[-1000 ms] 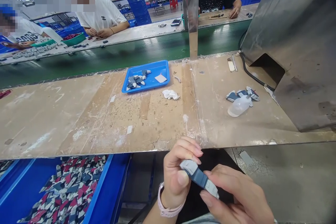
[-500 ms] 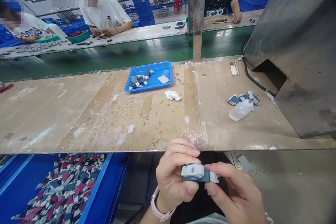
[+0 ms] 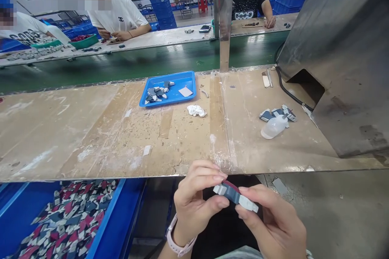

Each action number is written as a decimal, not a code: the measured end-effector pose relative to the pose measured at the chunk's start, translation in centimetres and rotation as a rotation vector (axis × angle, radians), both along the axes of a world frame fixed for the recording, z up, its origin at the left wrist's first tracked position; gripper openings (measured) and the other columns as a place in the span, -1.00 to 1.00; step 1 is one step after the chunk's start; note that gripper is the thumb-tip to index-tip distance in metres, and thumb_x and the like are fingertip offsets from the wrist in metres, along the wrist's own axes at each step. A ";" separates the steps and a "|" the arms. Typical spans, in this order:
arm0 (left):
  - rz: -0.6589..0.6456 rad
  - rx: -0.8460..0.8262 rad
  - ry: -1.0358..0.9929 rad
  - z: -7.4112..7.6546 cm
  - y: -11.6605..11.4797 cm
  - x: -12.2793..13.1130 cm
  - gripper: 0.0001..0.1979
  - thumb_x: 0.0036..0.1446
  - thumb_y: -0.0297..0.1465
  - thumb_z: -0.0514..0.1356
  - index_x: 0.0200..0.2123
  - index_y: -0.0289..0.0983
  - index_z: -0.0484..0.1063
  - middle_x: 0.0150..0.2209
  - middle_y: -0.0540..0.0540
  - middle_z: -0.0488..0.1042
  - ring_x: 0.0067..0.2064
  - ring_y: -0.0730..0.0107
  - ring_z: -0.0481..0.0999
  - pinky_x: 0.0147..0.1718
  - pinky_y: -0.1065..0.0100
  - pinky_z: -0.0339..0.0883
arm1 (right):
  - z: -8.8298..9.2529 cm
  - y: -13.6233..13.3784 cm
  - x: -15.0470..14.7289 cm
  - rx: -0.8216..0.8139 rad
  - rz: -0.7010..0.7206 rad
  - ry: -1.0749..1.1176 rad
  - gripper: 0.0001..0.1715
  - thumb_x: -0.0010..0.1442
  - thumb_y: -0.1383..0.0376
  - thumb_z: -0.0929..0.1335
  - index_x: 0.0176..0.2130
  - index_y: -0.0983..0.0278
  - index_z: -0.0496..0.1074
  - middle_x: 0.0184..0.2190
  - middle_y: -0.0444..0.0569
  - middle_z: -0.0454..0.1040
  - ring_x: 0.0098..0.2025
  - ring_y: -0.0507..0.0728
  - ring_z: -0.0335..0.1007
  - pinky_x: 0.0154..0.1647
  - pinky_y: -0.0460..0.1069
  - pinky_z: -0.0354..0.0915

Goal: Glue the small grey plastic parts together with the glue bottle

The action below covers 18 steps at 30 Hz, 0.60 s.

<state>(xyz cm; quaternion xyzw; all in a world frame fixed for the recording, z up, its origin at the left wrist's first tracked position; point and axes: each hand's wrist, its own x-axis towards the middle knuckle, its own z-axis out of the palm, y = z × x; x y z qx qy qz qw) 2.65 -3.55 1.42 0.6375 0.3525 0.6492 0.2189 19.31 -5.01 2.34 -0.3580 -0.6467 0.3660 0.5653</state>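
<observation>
A small plastic part (image 3: 233, 194), dark blue with light grey ends and a dark red face, is held just below the bench's front edge. My left hand (image 3: 194, 194) pinches its left end between thumb and fingers. On the other end, my right hand (image 3: 273, 214) grips the light grey tip between thumb and forefinger. Both hands are closed on the same part, which lies tilted, its right end lower. Fingertips cover some of its surface. A pink wristband (image 3: 179, 243) is on my left wrist.
On the bench (image 3: 100, 133) lie a blue tray (image 3: 174, 101) with several similar parts, a white crumpled wad (image 3: 196, 110), and a clear squeeze bottle (image 3: 273, 127) beside more parts. A blue bin (image 3: 106, 214) of parts stands lower left. A metal housing (image 3: 349, 68) rises at right. Co-workers sit opposite.
The part has turned between my fingers, so its dark red face now shows and its right end points lower. The whole view has shifted slightly.
</observation>
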 end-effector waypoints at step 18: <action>0.065 0.024 0.054 0.3 -0.5 -0.3 -0.71 0.07 -0.41 0.45 -0.11 -0.15 0.59 -0.20 -0.09 0.65 -0.23 0.29 0.61 -0.26 0.24 0.55 | -1.8 -0.2 0.0 -0.122 -0.041 -0.005 -0.86 0.29 0.27 0.40 -0.11 0.16 0.52 -0.30 -0.03 0.60 -0.30 0.10 0.58 -0.33 -0.09 0.52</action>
